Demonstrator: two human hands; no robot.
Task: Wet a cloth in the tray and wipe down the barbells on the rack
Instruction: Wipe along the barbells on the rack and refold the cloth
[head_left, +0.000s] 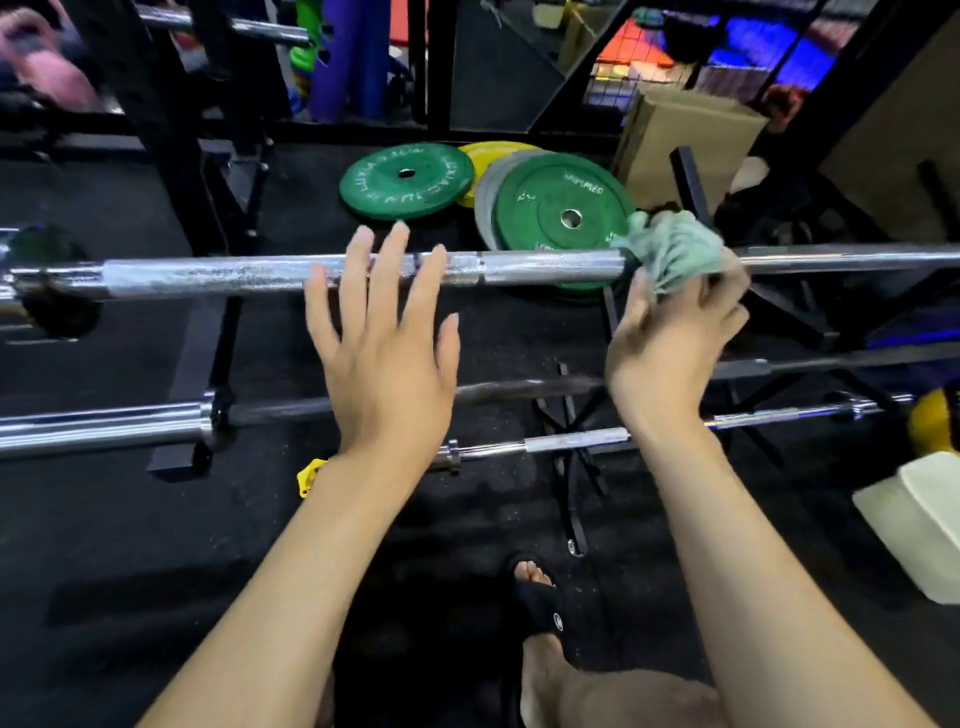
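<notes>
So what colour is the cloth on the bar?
Pale green cloth, seen in the head view.

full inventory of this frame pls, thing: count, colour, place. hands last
top barbell: 1, chrome, across the middle on the rack
lower barbells: at least 3, chrome and dark, below it
cloth: 1, pale green, bunched on the top barbell
weight plates: about 4, green, yellow, grey, on the floor behind
cardboard box: 1, brown, right rear
white block: 1, right edge, floor
yellow clip: 1, floor by left wrist
sandalled foot: 1, black sandal, bottom centre
left hand: fingers spread, over the top barbell
right hand: grips the cloth
</notes>
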